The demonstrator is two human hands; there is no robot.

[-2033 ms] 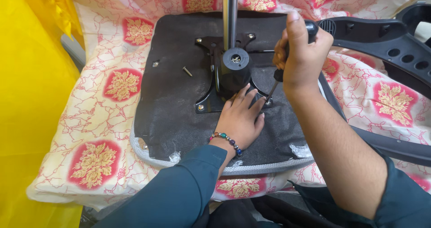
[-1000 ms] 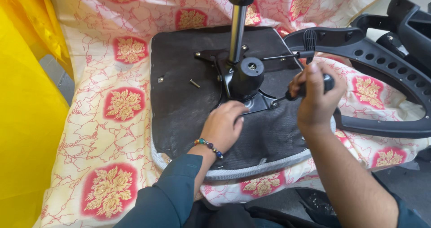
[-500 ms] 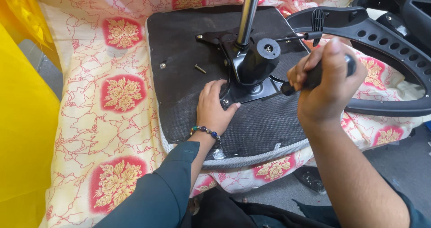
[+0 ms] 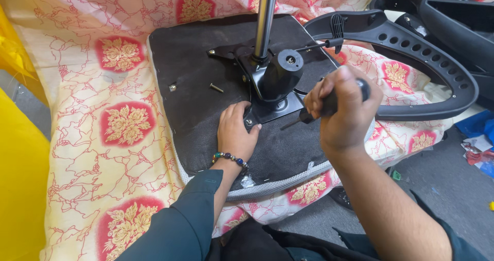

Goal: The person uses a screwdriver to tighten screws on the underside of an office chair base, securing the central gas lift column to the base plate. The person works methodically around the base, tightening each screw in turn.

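Note:
An upturned chair seat (image 4: 195, 86) with dark fabric underside lies on a patterned cloth. A black metal mechanism plate (image 4: 272, 81) with a shiny gas-lift column (image 4: 265, 19) is fixed at its middle. My left hand (image 4: 235, 132), with a bead bracelet at the wrist, rests flat on the seat, fingertips touching the plate's near corner. My right hand (image 4: 342, 112) is closed around a black-handled screwdriver (image 4: 309, 117), whose tip points towards the plate's near edge. A loose screw (image 4: 216, 87) lies on the seat left of the plate.
A black plastic armrest loop (image 4: 422, 65) lies to the right on the cream and red floral cloth (image 4: 118, 122). Yellow fabric (image 4: 20, 178) hangs at the left. Grey floor with scraps (image 4: 463, 178) shows at lower right.
The view has shifted so the seat sits more central. My right hand has brought the screwdriver down and left, closer to the plate. My left hand stays at the plate's corner.

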